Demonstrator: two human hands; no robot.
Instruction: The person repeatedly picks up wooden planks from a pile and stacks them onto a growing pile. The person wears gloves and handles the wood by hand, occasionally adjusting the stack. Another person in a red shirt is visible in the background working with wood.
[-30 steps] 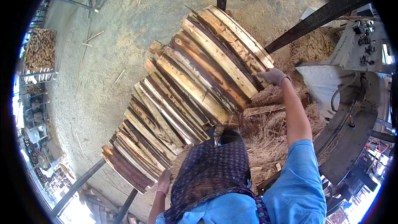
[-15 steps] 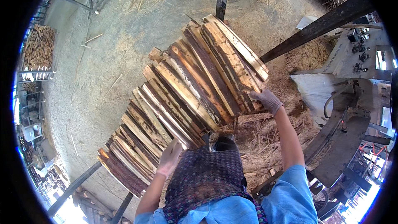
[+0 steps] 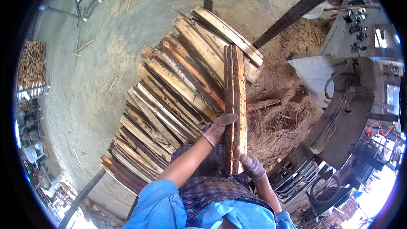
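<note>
With left hand (image 3: 221,129) curled over the left side of the long, brown-barked, pale wooden slabs (image 3: 235,89) and right hand (image 3: 253,167) closed at their near right corner, squeeze evenly, near the dark metal rack's (image 3: 296,13) right end.

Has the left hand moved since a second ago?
Yes. Against the wood row, the left hand has moved rightward and up the view, from near its lower-left end to the held wood.

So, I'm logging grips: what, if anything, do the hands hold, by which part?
Bark-edged timber: left hand at its left side, below the middle; right hand near its lower end.
</note>
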